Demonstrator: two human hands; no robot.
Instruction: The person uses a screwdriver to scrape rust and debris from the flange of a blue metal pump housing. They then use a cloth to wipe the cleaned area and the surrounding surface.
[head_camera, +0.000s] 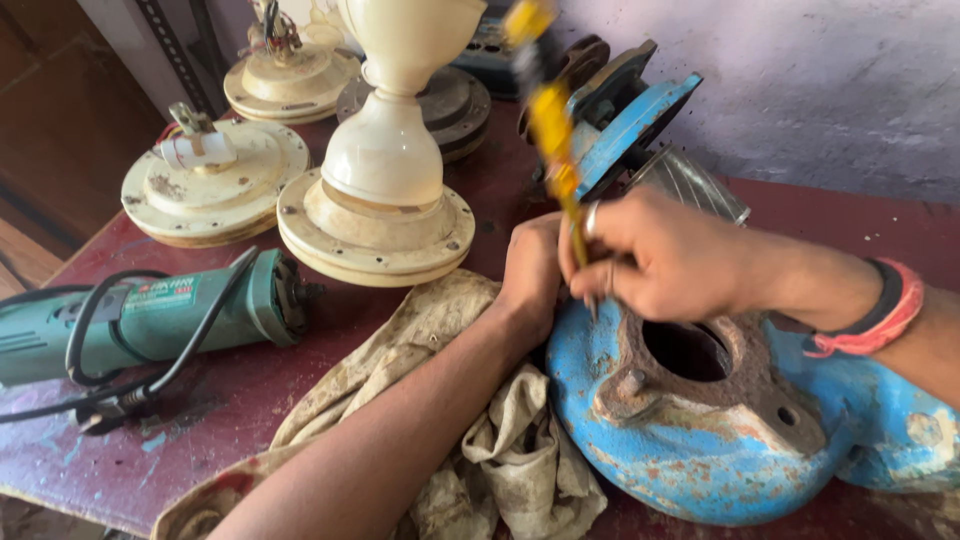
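At the far left of the counter (250, 395) your green grinder (150, 318) lies on its side with its black cord (95, 350) looped over the body, touched by neither hand. Behind it stand cream fan housings: I count three clearly, one (213, 182) at the left with a taped stub on top, one (290, 80) further back, and the tall one (378, 195) in the middle; a darker disc (455, 105) behind that may be a fourth part, but it is too hidden to say. One dirty rag (480, 440) lies crumpled under your left forearm. Your left hand (530, 275) is curled against the rim of the blue casing (720, 420), bracing it; I cannot tell whether the fingers grip anything. Your right hand (660, 260) is clenched round one yellow screwdriver (555, 140), its tip down at the casing's rusty flange (700, 385) beside the round opening. By my judgement you are early in the work on this flange: a stud near the tip and a small hole to the right show, the rust is uncleaned, and the casing sits apart from the second blue part (625, 120) leaning behind it near the wall. So two blue pieces, one tool in use, one idle. A red and black band (875, 315) sits on your right wrist.
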